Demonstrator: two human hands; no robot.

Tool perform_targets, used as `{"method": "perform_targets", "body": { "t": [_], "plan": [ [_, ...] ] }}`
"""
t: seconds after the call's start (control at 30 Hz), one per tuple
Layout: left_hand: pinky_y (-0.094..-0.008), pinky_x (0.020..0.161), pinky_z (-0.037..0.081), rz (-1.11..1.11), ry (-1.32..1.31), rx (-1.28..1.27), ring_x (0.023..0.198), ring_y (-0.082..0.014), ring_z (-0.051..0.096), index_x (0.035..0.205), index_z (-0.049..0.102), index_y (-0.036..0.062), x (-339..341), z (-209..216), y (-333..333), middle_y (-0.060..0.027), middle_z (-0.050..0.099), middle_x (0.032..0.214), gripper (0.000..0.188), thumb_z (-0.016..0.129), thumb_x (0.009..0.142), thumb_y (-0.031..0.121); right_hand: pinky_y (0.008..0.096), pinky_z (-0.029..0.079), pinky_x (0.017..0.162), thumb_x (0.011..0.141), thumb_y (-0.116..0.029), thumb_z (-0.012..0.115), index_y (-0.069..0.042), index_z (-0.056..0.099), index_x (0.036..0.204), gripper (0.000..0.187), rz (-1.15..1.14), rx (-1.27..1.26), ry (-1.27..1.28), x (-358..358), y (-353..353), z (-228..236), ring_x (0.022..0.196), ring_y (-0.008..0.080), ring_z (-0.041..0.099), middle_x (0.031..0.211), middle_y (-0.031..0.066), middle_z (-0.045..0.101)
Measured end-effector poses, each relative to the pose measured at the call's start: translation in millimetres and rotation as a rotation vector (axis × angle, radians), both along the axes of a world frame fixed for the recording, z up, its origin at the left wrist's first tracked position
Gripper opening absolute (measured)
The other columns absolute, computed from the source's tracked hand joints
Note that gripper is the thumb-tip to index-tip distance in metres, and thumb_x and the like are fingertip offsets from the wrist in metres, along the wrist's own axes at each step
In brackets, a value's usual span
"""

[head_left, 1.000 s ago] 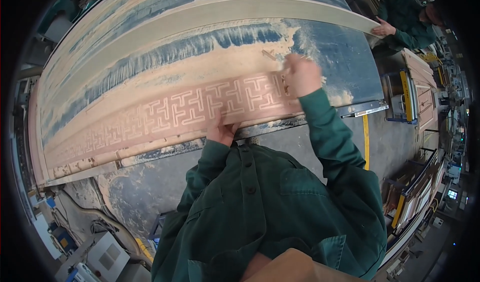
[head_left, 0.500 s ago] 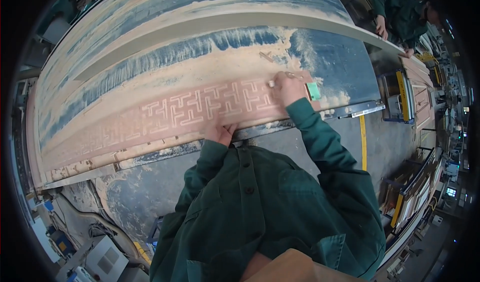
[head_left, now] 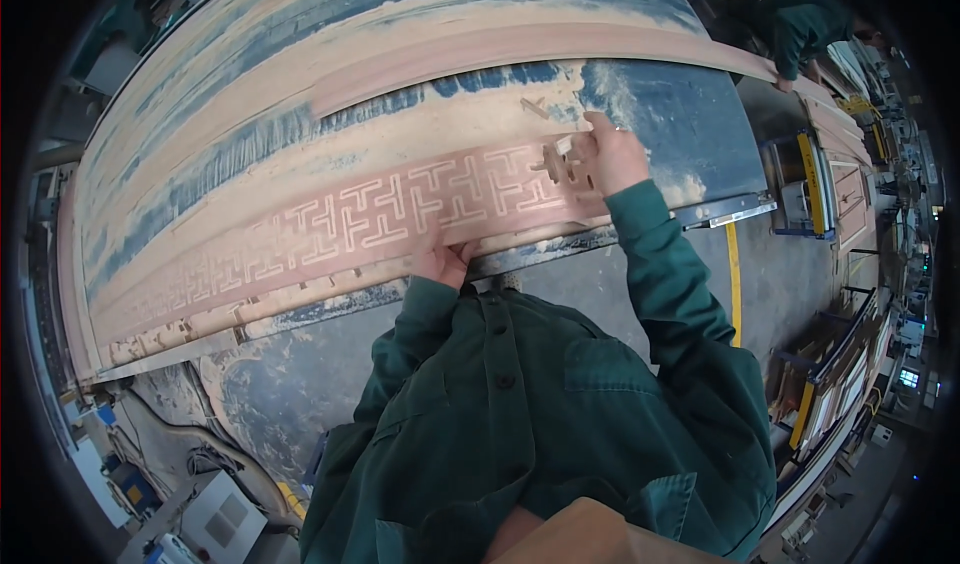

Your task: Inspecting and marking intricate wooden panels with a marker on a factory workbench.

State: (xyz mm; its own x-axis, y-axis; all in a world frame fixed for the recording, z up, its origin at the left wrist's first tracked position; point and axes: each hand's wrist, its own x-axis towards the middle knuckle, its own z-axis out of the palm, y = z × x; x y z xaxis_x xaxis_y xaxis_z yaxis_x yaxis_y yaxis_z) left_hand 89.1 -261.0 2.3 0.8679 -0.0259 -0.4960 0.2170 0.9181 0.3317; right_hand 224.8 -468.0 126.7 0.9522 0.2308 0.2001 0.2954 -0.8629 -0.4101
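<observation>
A long pink board (head_left: 330, 229), cut with a pale geometric fretwork pattern, lies along the near edge of the dusty blue table. At the board's near edge, my left hand (head_left: 442, 261) is closed on it, thumb and fingers at the rim. Over the board's right end is my right hand (head_left: 620, 156), fingers curled; what they hold, if anything, is hidden. Just left of those fingers sit a small white block (head_left: 566, 146) and a few brownish pieces or cut-outs (head_left: 552, 164), too unclear to tell apart.
A second long pink board (head_left: 520, 44) spans the table farther back and overhangs its right side, where a co-worker (head_left: 800, 29) bends over its end. Pale sawdust covers much of the blue table (head_left: 680, 114). A wood scrap (head_left: 535, 109) lies beyond my board. Racks (head_left: 812, 184) stand at right.
My right hand has shifted right and slightly up. The green patch by it no longer shows. The far board has moved right, its pink face now showing, and the co-worker has bent lower. My left hand stays.
</observation>
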Motion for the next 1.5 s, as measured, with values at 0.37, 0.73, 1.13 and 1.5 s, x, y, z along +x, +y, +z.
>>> {"method": "perform_targets", "body": {
  "t": [0.37, 0.73, 1.13, 1.5],
  "plan": [
    [-0.0366, 0.076, 0.045, 0.010, 0.034, 0.006, 0.097, -0.0245, 0.049, 0.114, 0.038, 0.0085, -1, 1, 1, -0.0085, 0.048, 0.109, 0.041, 0.046, 0.083, 0.033, 0.0342, 0.043, 0.060, 0.065, -0.004, 0.056, -0.007, 0.058, 0.081, 0.016, 0.504, -0.098, -0.093, -15, 2, 39, 0.073, 0.0275, 0.052, 0.075, 0.0078, 0.053],
    [-0.0384, 0.081, 0.043, 0.055, 0.071, -0.006, 0.099, -0.0255, 0.048, 0.113, 0.040, 0.0083, -1, 1, 2, -0.0087, 0.049, 0.108, 0.039, 0.046, 0.083, 0.032, 0.0339, 0.043, 0.067, 0.057, -0.001, 0.057, -0.008, 0.054, 0.089, 0.033, 0.660, -0.092, -0.203, -10, 0, 55, 0.078, 0.0260, 0.052, 0.085, 0.0101, 0.054],
    [-0.0380, 0.081, 0.043, 0.066, 0.049, 0.016, 0.099, -0.0260, 0.048, 0.114, 0.038, 0.0062, 3, 10, 2, -0.0103, 0.048, 0.109, 0.039, 0.045, 0.084, 0.031, 0.0373, 0.042, 0.056, 0.055, 0.003, 0.055, -0.006, 0.054, 0.084, 0.030, 0.601, 0.045, -0.241, -18, 6, 50, 0.065, 0.0299, 0.053, 0.078, 0.0129, 0.053],
    [-0.0369, 0.079, 0.045, 0.054, 0.016, -0.059, 0.096, -0.0248, 0.050, 0.114, 0.038, 0.0064, 11, 11, 4, -0.0100, 0.049, 0.107, 0.040, 0.048, 0.082, 0.030, 0.0339, 0.043, 0.057, 0.064, -0.003, 0.061, -0.005, 0.056, 0.081, 0.018, 0.552, 0.084, -0.264, -5, 9, 70, 0.065, 0.0269, 0.054, 0.075, 0.0111, 0.052]
  ]
}}
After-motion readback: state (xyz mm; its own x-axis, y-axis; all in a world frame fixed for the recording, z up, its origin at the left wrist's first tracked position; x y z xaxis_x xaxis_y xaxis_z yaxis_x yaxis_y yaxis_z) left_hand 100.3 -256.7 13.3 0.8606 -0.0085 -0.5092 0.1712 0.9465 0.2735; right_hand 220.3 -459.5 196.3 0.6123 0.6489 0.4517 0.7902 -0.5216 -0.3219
